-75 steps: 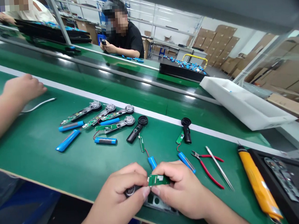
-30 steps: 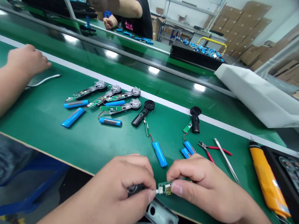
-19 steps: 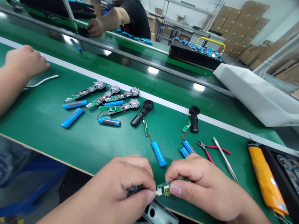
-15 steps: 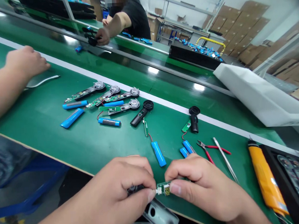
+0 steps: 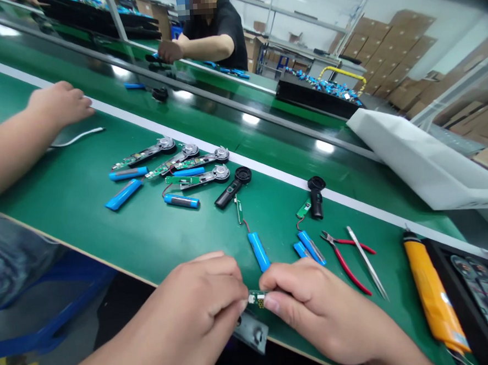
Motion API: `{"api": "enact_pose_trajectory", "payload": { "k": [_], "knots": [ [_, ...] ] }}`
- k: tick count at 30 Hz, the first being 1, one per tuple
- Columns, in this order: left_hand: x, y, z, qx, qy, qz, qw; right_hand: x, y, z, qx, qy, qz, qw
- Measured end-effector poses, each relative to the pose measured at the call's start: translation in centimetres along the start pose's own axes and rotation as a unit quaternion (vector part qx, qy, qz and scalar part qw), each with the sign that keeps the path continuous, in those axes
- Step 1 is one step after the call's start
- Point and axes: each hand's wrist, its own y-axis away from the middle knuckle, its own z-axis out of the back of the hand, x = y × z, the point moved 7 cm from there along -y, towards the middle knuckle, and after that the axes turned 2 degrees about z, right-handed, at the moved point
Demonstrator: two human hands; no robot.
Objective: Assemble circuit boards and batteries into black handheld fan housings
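My left hand [image 5: 202,303] and my right hand [image 5: 305,302] meet at the near edge of the green bench [image 5: 64,210]. Together they pinch a small green circuit board [image 5: 257,299] between thumbs and fingers. My left hand hides whatever else it grips. A grey part [image 5: 251,331] sticks out beneath my hands. Just beyond lies a blue battery [image 5: 258,251] wired to a thin board [image 5: 239,209], and another blue battery [image 5: 311,248] wired near a black handle [image 5: 316,197].
Several assemblies with round motors [image 5: 185,164] and blue batteries lie at centre left. Red-handled cutters [image 5: 344,256], tweezers [image 5: 367,263] and an orange tool [image 5: 435,295] lie right, beside a black tray [image 5: 477,289]. Another person's hand [image 5: 59,103] rests far left; a person in black sits across.
My hands have closed together, so less of the green board shows between them. The person across has drawn an arm back, leaving a black part and blue battery on the middle belt.
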Motion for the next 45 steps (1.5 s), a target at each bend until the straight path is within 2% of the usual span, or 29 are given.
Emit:
{"api": "enact_pose_trajectory", "payload": {
  "k": [3, 6, 9, 10, 13, 15, 17, 22, 27, 45],
  "knots": [
    [1.0, -0.5, 1.1, -0.016, 0.079, 0.014, 0.997, -0.1, -0.5, 0.5, -0.025, -0.106, -0.026, 0.994],
    [3.0, -0.9, 1.7, -0.002, 0.172, 0.053, 0.984, -0.8, -1.0, 0.6, -0.051, -0.230, -0.080, 0.968],
    [4.8, -0.7, 1.6, 0.007, 0.247, 0.067, 0.967, -1.3, -1.4, 0.7, -0.086, -0.280, -0.102, 0.951],
    [5.3, -0.5, 1.5, -0.007, 0.280, 0.072, 0.957, -1.4, -1.5, 0.8, -0.099, -0.286, -0.104, 0.947],
    [6.6, 0.2, 1.6, -0.112, 0.384, 0.104, 0.911, -1.5, -1.5, 1.0, -0.129, -0.285, -0.108, 0.944],
    [6.8, 0.7, 1.9, -0.199, 0.415, 0.118, 0.880, -1.3, -1.5, 1.1, -0.143, -0.269, -0.101, 0.947],
    [6.4, 1.0, 2.1, -0.262, 0.427, 0.120, 0.857, -1.1, -1.5, 1.2, -0.151, -0.259, -0.094, 0.949],
    [5.4, 0.8, 2.5, -0.327, 0.460, 0.116, 0.817, -1.0, -1.5, 0.8, -0.159, -0.290, -0.062, 0.942],
    [4.7, 0.8, 3.1, -0.339, 0.442, 0.104, 0.824, -1.2, -1.6, 0.5, -0.168, -0.314, -0.032, 0.934],
    [4.4, 1.1, 3.2, -0.365, 0.434, 0.105, 0.817, -1.5, -1.4, 0.5, -0.173, -0.306, -0.032, 0.935]
  ]
}}
